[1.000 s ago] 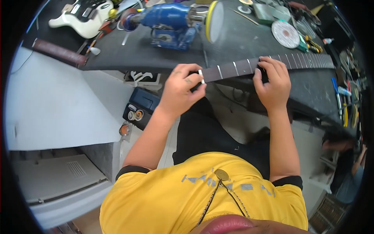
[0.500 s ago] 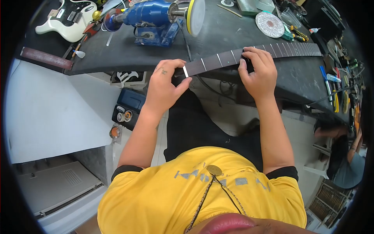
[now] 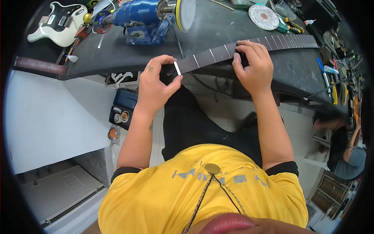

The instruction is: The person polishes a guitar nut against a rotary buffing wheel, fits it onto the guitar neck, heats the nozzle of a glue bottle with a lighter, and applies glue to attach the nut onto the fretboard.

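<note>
A dark guitar neck with metal frets lies tilted across the front edge of the bench, its fretted face up. My left hand holds its left end beside the white nut, thumb on the near edge and fingers on the far one. Farther along, my right hand grips the neck between thumb and fingertips. The neck's right end reaches over the bench top. Its underside is hidden.
A blue bench grinder with a pale buffing wheel stands behind the neck. A white guitar body lies at the far left. Pens and tools line the right side. Another person is at the lower right.
The whole view has shifted slightly, so the bench, neck and hands all appear a little farther left and higher. Both hands keep the same hold on the guitar neck.
</note>
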